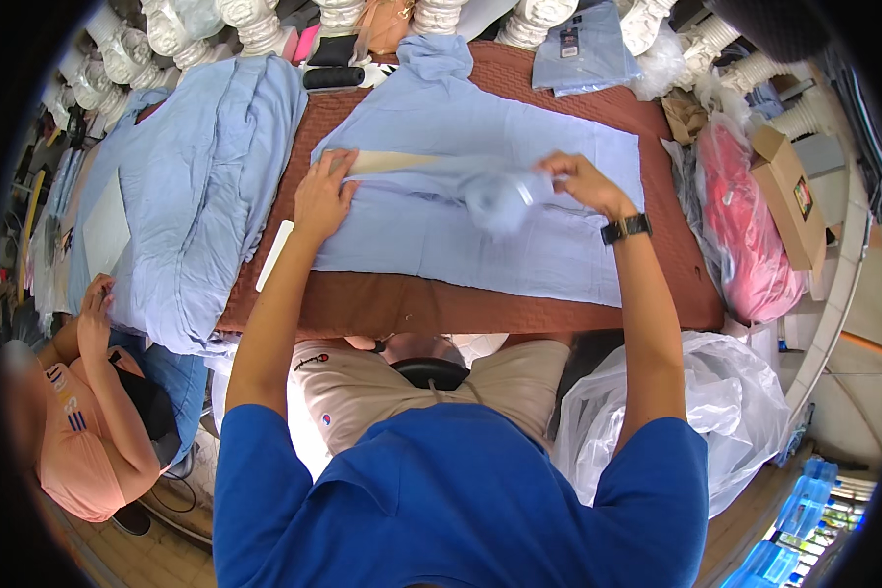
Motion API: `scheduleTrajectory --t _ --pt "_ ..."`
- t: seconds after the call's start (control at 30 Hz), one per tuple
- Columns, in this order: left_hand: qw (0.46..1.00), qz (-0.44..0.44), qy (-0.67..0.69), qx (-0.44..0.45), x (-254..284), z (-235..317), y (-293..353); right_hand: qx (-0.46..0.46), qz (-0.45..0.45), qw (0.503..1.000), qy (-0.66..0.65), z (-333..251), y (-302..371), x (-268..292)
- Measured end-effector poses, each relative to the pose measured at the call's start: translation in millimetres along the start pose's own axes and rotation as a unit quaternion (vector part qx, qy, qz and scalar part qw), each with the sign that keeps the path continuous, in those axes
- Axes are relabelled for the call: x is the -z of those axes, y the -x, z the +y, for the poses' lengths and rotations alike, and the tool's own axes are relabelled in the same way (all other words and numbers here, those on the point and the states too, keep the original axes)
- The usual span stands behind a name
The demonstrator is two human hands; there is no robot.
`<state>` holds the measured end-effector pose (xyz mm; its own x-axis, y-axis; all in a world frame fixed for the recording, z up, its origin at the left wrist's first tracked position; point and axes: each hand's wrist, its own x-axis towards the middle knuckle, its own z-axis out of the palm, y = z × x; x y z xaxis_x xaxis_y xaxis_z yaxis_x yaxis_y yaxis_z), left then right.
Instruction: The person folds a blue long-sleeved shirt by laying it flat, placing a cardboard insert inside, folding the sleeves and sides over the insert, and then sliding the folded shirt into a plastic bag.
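Observation:
A light blue shirt (549,255) lies spread on a brown quilted cloth (382,304) in front of me. My left hand (324,194) rests on its left part, fingers stretched out, beside a flat beige piece (392,161) that shows between the folds. Over the right part, my right hand (583,182), with a dark watch on the wrist, pinches a loose piece of the shirt. That piece, which looks like a sleeve (500,201), is lifted and smeared by motion. A white flat strip (275,257) lies beside my left forearm.
More light blue shirts (211,196) lie at the left, where a co-worker's hand (96,299) rests near a white sheet (106,230). A black roll (333,77) and a folded packed shirt (588,54) lie at the far edge. Right: pink bagged goods (740,220), cardboard box (789,201).

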<state>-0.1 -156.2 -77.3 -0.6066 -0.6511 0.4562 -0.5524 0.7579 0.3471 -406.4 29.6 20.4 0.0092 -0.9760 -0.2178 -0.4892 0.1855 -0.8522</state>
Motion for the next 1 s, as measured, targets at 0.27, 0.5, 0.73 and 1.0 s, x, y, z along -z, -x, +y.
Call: scheduleTrajectory --t 0.27,0.5,0.73,1.0 --pt "1.0 -0.007 -0.005 0.003 5.0 -5.6 9.3 -0.071 0.271 0.944 0.176 37.9 42.4 -115.4" --pt "0.982 -0.093 0.164 -0.018 -0.5 -38.7 -4.9 -0.098 -0.021 0.977 0.19 8.2 63.8 -66.3" --pt "0.991 -0.116 0.067 0.008 3.0 -20.1 -37.2 0.057 0.194 0.944 0.262 -6.4 -24.7 -66.8" --pt "0.999 -0.016 0.021 -0.046 -30.8 63.5 -17.0 0.088 0.273 0.905 0.314 -8.0 -186.5 -64.9"
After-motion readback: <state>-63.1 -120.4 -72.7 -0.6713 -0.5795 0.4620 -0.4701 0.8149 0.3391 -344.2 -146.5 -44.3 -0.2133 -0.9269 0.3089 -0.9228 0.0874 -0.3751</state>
